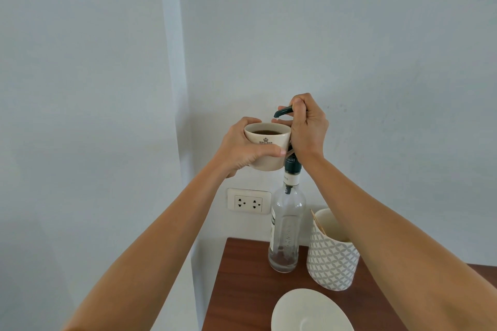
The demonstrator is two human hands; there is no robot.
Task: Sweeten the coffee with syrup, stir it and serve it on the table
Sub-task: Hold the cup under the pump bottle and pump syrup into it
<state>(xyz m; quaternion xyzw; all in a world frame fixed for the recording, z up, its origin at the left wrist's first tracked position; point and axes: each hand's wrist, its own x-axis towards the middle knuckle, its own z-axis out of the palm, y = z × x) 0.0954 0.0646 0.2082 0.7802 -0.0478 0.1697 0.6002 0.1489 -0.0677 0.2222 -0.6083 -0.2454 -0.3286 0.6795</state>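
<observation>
My left hand (243,148) grips a cream coffee cup (269,140) with dark coffee in it, held up in the air against the bottle's neck. A tall clear glass syrup bottle (286,226), nearly empty with a little brown syrup at the bottom, stands on the wooden table (242,277). My right hand (309,129) is closed over the bottle's dark pump head (282,111), whose spout points left over the cup's rim.
A patterned white-and-grey holder (332,258) with wooden stir sticks stands right of the bottle. A white saucer (309,312) lies at the table's near edge. A wall socket (248,201) sits behind, and the table's left edge meets the wall corner.
</observation>
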